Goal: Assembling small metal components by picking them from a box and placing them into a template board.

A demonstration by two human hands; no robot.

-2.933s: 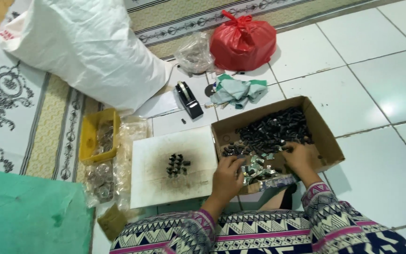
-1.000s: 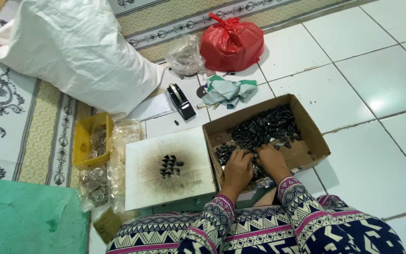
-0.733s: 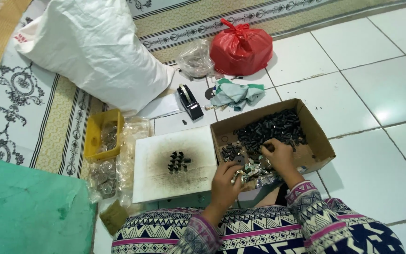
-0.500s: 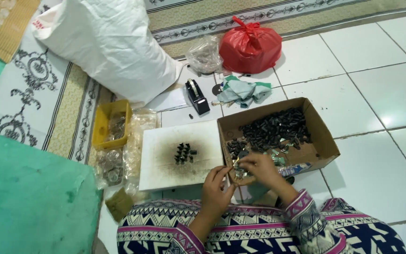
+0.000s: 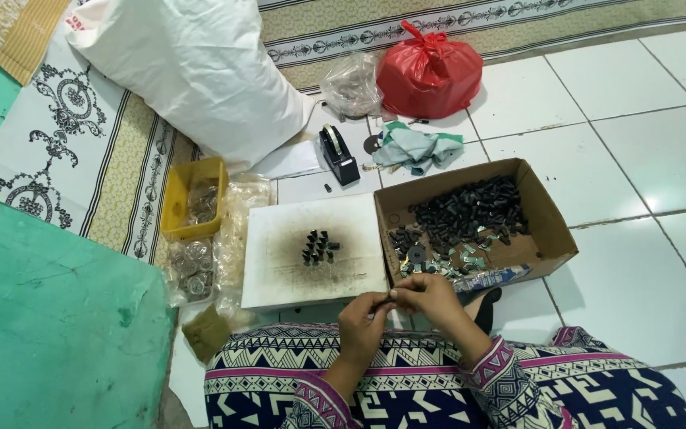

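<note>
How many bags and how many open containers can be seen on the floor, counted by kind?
White sack: 1
Red plastic bag: 1
Clear plastic bag near the red one: 1
Cardboard box: 1
Yellow tray: 1
Total: 5

Left hand (image 5: 361,319): raised in front of the lap, palm turned inward, fingers curled, thumb and forefinger pinched together at the tip.
Right hand (image 5: 430,295): level with the left, fingers bent, fingertips (image 5: 397,292) pointing left and meeting those of the left hand.
Contact: the two hands touch at the fingertips; whether anything is pinched there cannot be told.
Forearms: both rise from the lower edge, converging toward the hands.
Sleeves: patterned cuffs at both wrists; hands bare.
</note>
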